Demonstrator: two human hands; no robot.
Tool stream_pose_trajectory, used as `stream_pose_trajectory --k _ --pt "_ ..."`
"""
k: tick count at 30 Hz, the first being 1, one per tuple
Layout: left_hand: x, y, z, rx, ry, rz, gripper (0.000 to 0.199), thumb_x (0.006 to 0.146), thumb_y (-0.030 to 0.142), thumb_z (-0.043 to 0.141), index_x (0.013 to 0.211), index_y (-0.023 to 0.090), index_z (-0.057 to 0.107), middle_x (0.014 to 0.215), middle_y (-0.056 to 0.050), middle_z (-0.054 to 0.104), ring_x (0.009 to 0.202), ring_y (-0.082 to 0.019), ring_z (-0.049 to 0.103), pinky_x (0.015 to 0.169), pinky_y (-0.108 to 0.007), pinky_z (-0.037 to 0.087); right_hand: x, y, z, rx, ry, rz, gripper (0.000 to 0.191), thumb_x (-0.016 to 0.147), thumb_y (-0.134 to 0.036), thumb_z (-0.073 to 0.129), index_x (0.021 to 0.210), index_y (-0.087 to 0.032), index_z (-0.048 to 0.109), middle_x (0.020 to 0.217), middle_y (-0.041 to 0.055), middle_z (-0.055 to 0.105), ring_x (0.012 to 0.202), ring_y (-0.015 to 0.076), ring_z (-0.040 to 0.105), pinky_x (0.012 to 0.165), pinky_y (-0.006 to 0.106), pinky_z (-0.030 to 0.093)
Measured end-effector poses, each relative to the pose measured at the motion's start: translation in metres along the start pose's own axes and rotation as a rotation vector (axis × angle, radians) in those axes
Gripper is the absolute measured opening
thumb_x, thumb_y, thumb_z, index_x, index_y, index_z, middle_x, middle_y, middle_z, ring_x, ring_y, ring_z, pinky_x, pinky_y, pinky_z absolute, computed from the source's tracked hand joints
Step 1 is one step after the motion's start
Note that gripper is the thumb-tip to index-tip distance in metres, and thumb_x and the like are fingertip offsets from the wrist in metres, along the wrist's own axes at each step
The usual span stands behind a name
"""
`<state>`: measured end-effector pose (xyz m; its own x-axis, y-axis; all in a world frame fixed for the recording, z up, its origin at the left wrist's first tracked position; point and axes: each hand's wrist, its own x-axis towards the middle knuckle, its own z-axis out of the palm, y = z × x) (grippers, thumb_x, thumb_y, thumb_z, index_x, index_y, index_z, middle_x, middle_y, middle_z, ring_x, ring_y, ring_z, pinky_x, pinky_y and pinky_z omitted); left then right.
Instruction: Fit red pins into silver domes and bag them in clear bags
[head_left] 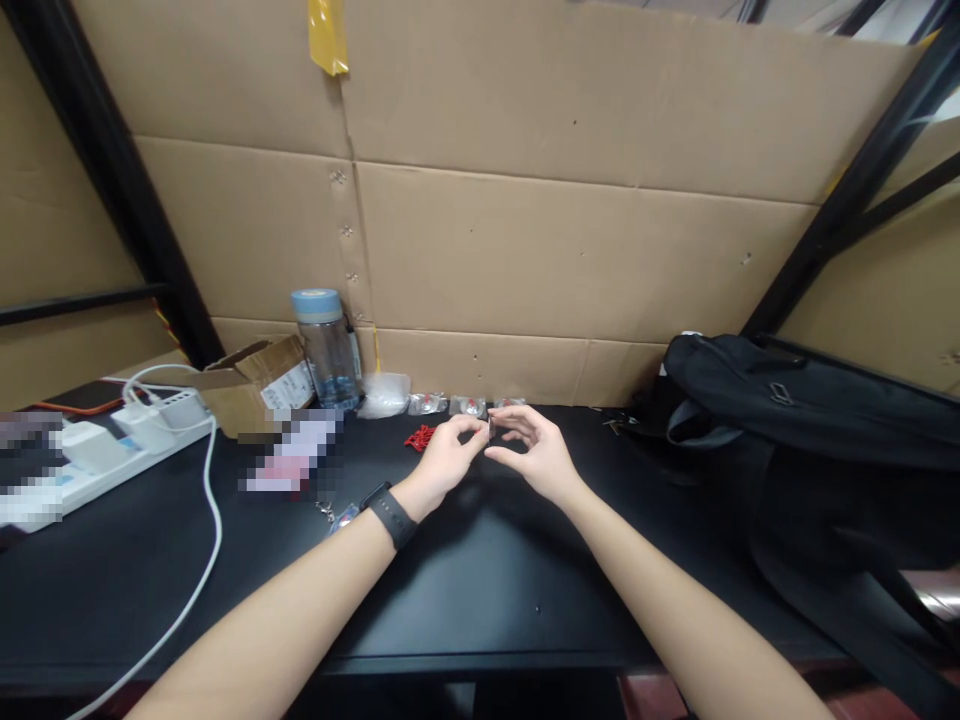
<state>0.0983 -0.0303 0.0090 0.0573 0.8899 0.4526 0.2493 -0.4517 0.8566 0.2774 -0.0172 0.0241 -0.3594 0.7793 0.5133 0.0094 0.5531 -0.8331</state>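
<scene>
Above the black desk, both hands meet at a small, thin, clear flat piece (491, 431), seen nearly edge-on. My left hand (446, 462) pinches its left side between thumb and fingers, and a dark watch band circles that wrist. My right hand (544, 458) curves around from the other side, index fingertip at the upper edge and thumb at the lower edge. Just left of the hands lies a bunch of red cords (420, 437). Partly hidden by my left forearm is a clear keychain (345, 517) with a metal clasp.
Several small packets (427, 403) line the cardboard wall (480, 250), near a clear plastic bag (385, 396). A blue-lidded bottle (326, 350), a cardboard box (255, 385) and a power strip (112, 450) with a white cable stand left. A black backpack (840, 450) occupies the right.
</scene>
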Motion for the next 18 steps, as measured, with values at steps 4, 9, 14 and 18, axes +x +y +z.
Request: stream_pose_trajectory --k 4,9,14,18 --pt "-0.003 0.008 -0.002 0.197 0.058 0.091 0.014 0.089 0.029 0.062 0.087 0.019 0.071 0.105 -0.008 0.064 0.103 -0.022 0.061 0.095 -0.037 0.043 0.0 0.002 0.0 0.034 0.004 0.026 0.051 0.065 -0.029 0.089 0.11 -0.025 0.064 0.119 0.0087 0.071 0.113 0.0264 0.067 0.089 0.036 0.055" --pt "-0.008 0.024 -0.006 0.549 0.128 0.198 0.008 0.09 0.023 0.063 0.089 0.023 0.07 0.107 -0.004 0.063 0.109 -0.023 0.057 0.092 -0.039 0.035 -0.001 0.001 0.004 0.106 0.029 0.085 0.049 0.065 -0.03 0.089 0.106 -0.023 0.064 0.115 0.0087 0.071 0.107 0.0253 0.07 0.085 0.034 0.058" --pt "-0.011 0.025 -0.004 0.669 0.147 0.318 0.007 0.092 0.023 0.062 0.093 0.023 0.069 0.11 -0.005 0.063 0.109 -0.023 0.056 0.09 -0.039 0.03 -0.002 -0.001 0.006 0.229 0.073 0.163 0.042 0.067 -0.031 0.088 0.1 -0.022 0.063 0.105 0.0054 0.073 0.094 0.0204 0.072 0.085 0.033 0.058" --pt "-0.012 0.024 -0.004 0.692 0.155 0.363 0.009 0.094 0.028 0.061 0.095 0.024 0.069 0.11 -0.005 0.063 0.11 -0.023 0.055 0.09 -0.039 0.029 -0.002 0.0 0.006 0.379 0.06 0.277 0.033 0.078 -0.039 0.081 0.098 -0.021 0.063 0.086 0.0032 0.074 0.077 0.0169 0.073 0.07 0.027 0.057"
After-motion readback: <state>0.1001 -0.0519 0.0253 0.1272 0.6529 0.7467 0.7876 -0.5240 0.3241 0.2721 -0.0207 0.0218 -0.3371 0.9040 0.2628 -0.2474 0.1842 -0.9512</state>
